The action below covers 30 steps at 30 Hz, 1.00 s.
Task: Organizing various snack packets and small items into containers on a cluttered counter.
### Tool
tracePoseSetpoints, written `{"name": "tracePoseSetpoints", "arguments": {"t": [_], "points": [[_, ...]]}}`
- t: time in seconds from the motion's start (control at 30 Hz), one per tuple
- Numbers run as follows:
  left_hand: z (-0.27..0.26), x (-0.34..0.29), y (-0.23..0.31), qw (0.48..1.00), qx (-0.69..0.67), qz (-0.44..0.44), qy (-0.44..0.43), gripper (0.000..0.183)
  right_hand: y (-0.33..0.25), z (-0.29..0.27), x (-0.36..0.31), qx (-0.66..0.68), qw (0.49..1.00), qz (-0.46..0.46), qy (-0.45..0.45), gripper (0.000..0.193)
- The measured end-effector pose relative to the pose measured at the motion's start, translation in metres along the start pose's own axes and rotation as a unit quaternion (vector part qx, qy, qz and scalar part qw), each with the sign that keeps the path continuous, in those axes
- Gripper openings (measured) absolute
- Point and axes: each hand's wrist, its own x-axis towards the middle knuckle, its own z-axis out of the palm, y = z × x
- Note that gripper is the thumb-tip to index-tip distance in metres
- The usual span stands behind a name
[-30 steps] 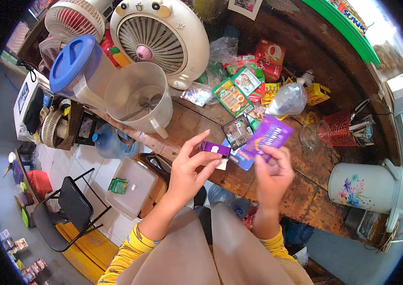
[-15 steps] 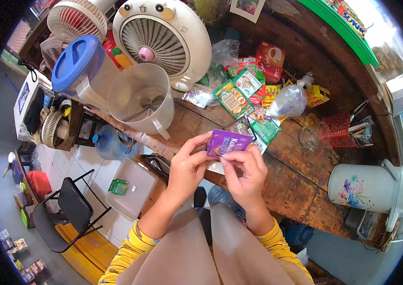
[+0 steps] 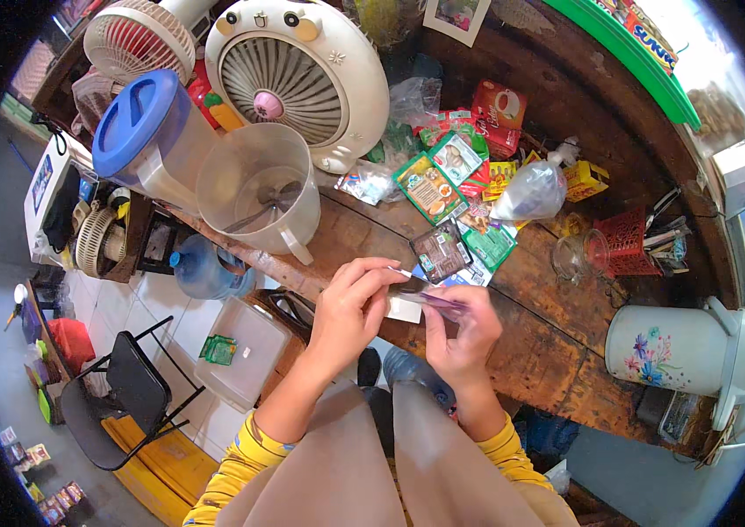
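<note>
My right hand (image 3: 464, 327) pinches a purple sachet (image 3: 445, 304), which is tilted so that I see it nearly edge-on. My left hand (image 3: 346, 307) is closed at the sachet's other end, where a thin pale edge shows by the fingertips; whether the sachet is torn there I cannot make out. Both hands are above the front edge of a worn wooden table (image 3: 557, 351). Just beyond them lie a dark sachet (image 3: 441, 252) and a green-and-white sachet (image 3: 490, 246). A small white piece (image 3: 403, 309) shows below the fingers.
A clear pitcher (image 3: 258, 193) with spoons inside stands at the left, beside a blue-lidded jug (image 3: 148, 140) and a white fan (image 3: 289, 83). Farther back are a tied bag of white contents (image 3: 530, 191) and a red box (image 3: 500, 114). A flowered thermos (image 3: 671, 344) lies toward the right.
The purple sachet has turned from facing me to nearly edge-on, and my right hand has moved slightly right and down. The dark sachet beyond is now more exposed.
</note>
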Motion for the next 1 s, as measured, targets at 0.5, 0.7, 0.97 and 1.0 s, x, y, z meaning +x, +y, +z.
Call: {"name": "tracePoseSetpoints", "arguments": {"t": [0.5, 0.7, 0.97, 1.0], "points": [[-0.008, 0.006, 0.002, 0.979, -0.146, -0.131, -0.061, 0.037, 0.007, 0.011, 0.018, 0.002, 0.997, -0.072, 0.009, 0.039], [-0.008, 0.005, 0.001, 0.971, -0.187, -0.128, -0.071, 0.037, 0.012, 0.014, 0.021, -0.011, 0.997, -0.079, 0.013, 0.029], [0.003, -0.003, -0.008, 0.968, -0.217, -0.125, -0.008, 0.028, 0.004, 0.004, 0.012, -0.077, 0.997, -0.004, 0.022, 0.020], [0.004, -0.005, -0.011, 0.968, -0.219, -0.123, -0.011, 0.028, 0.008, 0.003, 0.011, -0.077, 0.996, 0.006, 0.055, 0.020]]}}
